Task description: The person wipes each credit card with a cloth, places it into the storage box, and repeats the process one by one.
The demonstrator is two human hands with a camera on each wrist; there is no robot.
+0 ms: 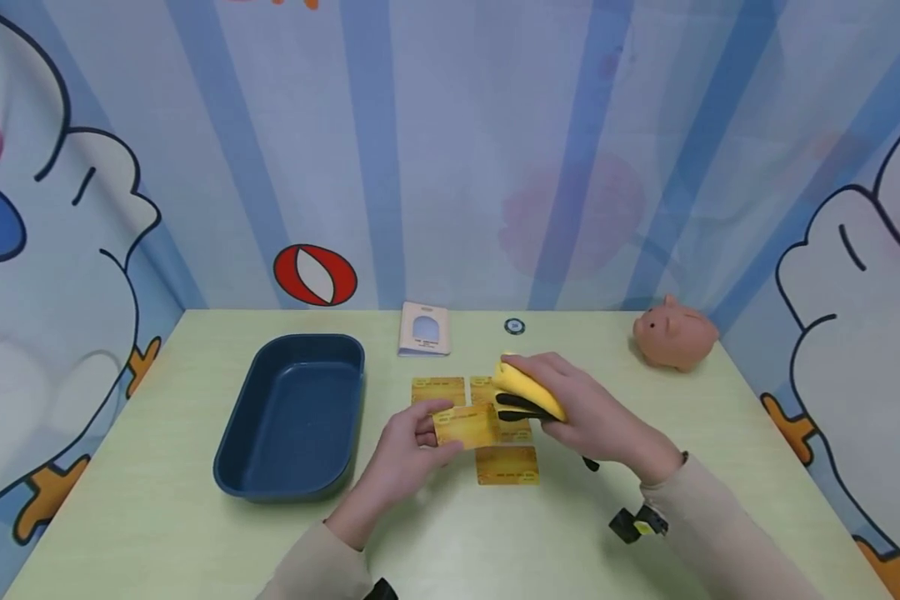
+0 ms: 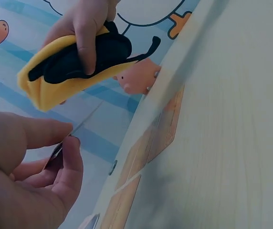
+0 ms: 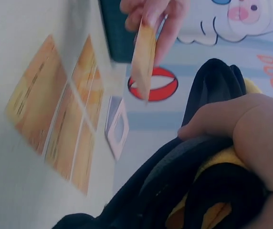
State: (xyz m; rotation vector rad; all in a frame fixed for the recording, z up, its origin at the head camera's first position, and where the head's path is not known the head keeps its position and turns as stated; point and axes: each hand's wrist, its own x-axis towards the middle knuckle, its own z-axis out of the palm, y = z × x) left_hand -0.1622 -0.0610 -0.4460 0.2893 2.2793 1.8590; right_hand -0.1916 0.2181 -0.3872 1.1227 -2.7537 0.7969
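Note:
My left hand [image 1: 403, 450] pinches a gold card [image 1: 465, 427] between thumb and fingers, lifted above the table. In the left wrist view the card shows nearly edge-on. My right hand [image 1: 587, 408] grips a folded yellow-and-black cloth [image 1: 527, 390], soft-looking, with a dark strap hanging from it. The cloth is just right of the held card; whether they touch I cannot tell. Several more gold cards lie beneath, among them a front card [image 1: 507, 465] and a back-left card [image 1: 438, 388]. The hands and the held card partly cover the others.
A dark blue tray [image 1: 223, 450] stands to the left. At the back are a small pale booklet [image 1: 424, 330] and a round chip [image 1: 514, 326]. A pink piggy bank [image 1: 675, 335] sits at the back right. Printed curtains [image 1: 465, 167] enclose the table [image 1: 165, 517].

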